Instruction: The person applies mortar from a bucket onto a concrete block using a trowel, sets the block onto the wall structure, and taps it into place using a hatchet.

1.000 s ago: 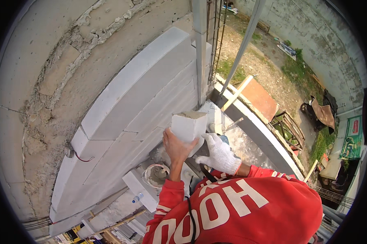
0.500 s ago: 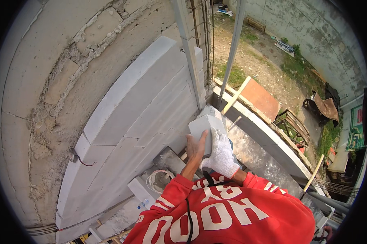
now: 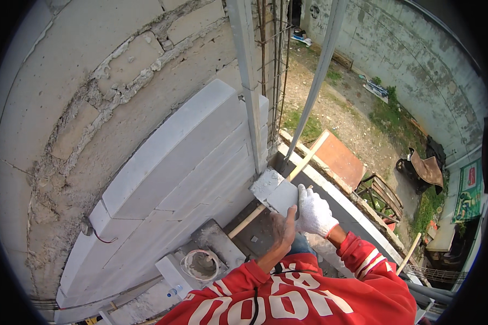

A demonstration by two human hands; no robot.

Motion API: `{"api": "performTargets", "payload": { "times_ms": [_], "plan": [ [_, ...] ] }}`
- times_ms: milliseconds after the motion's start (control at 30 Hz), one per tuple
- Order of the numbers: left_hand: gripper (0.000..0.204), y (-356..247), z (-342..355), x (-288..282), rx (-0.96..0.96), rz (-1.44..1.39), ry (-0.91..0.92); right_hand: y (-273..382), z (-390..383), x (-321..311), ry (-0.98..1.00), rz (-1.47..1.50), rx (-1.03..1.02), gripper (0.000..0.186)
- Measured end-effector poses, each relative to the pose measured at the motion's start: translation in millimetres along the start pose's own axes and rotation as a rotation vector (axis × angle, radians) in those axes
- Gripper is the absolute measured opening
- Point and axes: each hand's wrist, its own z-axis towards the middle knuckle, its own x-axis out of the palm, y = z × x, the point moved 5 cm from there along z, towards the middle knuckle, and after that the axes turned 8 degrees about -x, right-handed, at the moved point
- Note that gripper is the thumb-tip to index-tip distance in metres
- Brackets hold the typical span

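Note:
My bare left hand (image 3: 283, 232) and my white-gloved right hand (image 3: 315, 214) grip a small pale grey block (image 3: 282, 197) from either side, left thumb along its lower edge. The block sits against or on a rough, mortar-speckled piece (image 3: 264, 182) at the foot of a grey vertical post (image 3: 252, 124); whether it rests fully there I cannot tell. A long wooden batten (image 3: 246, 223) runs behind it. Left of my hands stands a wall of white blocks (image 3: 168, 162), and below lies a bucket of grey mortar (image 3: 199, 262).
A thin metal pole (image 3: 314, 92) and rebar cage (image 3: 276, 70) rise ahead. A concrete parapet (image 3: 357, 216) runs to the right, with an orange board (image 3: 338, 160) beyond and a yard below with a wheelbarrow (image 3: 422, 170). A plastic bottle (image 3: 173, 291) lies near the bucket.
Both hands have turned the block and carried it rightward, onto or against the piece by the post's foot. The view has shifted, so the wall now appears lower in frame.

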Motion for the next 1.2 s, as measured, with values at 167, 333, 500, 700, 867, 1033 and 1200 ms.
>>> {"api": "performTargets", "payload": {
  "times_ms": [167,333,500,700,867,1033,1200],
  "plan": [
    [0.088,-50,-2,21,0.218,0.281,0.215,-52,12,-50,-0.122,0.185,-0.018,0.119],
    [0.065,-197,-24,-19,0.672,0.319,0.07,-96,16,-147,-0.381,0.217,-0.076,0.127],
    [0.049,-329,26,-95,1.275,0.689,-0.793,-91,53,-247,-0.532,0.184,-0.168,0.12],
    [0.046,-363,58,-127,1.114,1.065,-1.098,-95,106,-333,-0.654,0.291,-0.351,0.112],
    [0.047,-366,58,-120,1.022,1.097,-1.049,-95,164,-367,-0.573,0.359,-0.38,0.103],
    [0.05,-359,47,-113,0.96,1.159,-1.053,-68,194,-383,-0.514,0.314,-0.668,0.105],
    [0.056,-397,46,-110,0.75,0.965,-0.804,-48,226,-386,-0.348,0.328,-0.603,0.108]
  ]
}}
